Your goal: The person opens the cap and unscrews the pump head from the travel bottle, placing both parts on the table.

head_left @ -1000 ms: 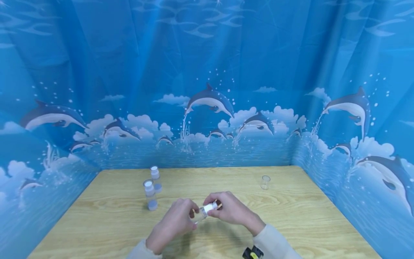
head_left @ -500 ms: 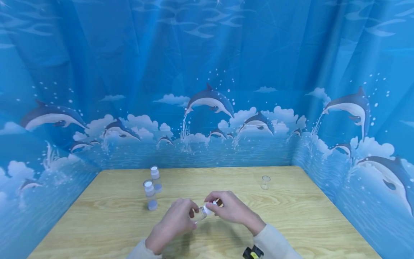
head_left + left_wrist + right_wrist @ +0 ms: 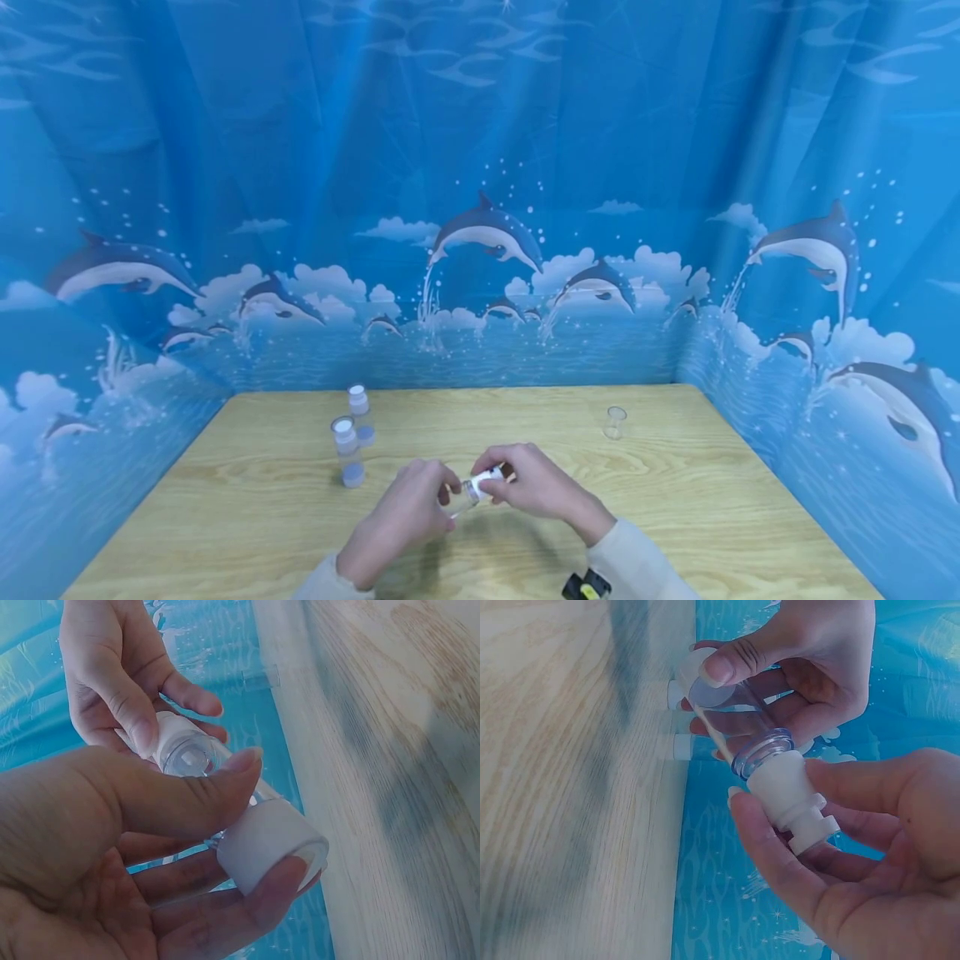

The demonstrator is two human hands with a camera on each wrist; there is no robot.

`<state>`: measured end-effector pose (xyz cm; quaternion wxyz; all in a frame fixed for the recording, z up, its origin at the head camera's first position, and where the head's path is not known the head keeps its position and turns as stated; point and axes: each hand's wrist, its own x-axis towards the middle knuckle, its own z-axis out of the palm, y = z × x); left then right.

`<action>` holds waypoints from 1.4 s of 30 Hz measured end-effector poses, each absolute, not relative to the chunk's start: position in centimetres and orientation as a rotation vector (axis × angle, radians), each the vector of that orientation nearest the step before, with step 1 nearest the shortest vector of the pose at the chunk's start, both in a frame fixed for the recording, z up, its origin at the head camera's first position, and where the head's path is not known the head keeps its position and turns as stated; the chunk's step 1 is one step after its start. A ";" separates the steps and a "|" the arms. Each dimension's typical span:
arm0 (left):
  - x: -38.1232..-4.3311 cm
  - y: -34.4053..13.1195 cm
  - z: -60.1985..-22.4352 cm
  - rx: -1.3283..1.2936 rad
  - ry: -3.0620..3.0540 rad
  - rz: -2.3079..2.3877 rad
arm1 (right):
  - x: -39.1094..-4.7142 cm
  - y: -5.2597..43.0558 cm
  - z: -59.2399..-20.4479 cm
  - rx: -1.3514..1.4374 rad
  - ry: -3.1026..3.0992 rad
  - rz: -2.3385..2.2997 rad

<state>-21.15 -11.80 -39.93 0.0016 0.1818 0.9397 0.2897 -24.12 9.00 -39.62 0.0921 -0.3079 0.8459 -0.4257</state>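
A clear bottle [image 3: 739,720] with a white base [image 3: 262,844] is held near the middle of the work, lying aslant in the head view, its neck toward 2 o'clock and its base toward 8. A white fitting [image 3: 780,784] meets the neck. The left hand [image 3: 412,508], on the bottle's 9 o'clock side, has thumb and fingers curled round the base end; the right hand [image 3: 531,485], on its 3 o'clock side, pinches the white fitting between thumb and fingers.

Judged from how things lie, this bottle is partway: the fitting is at the neck, but no clear cover is over it. Whether the fitting is fully tight, or being turned on or off, I cannot tell.

Farther out on the desk [image 3: 720,517], toward 10 o'clock, stand a front bottle [image 3: 348,454] and, just beyond it at its 1 o'clock, a rear bottle [image 3: 360,408]. Both carry white tops, so they look further along. Toward 2 o'clock, a small clear cup [image 3: 615,423] stands alone, perhaps a loose cover. A dolphin-printed curtain [image 3: 480,100] rises at 12 o'clock.
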 end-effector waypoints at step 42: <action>-21.1 -11.8 -39.7 0.489 2.921 0.943 | -25.0 11.8 -37.3 -0.790 2.697 -1.198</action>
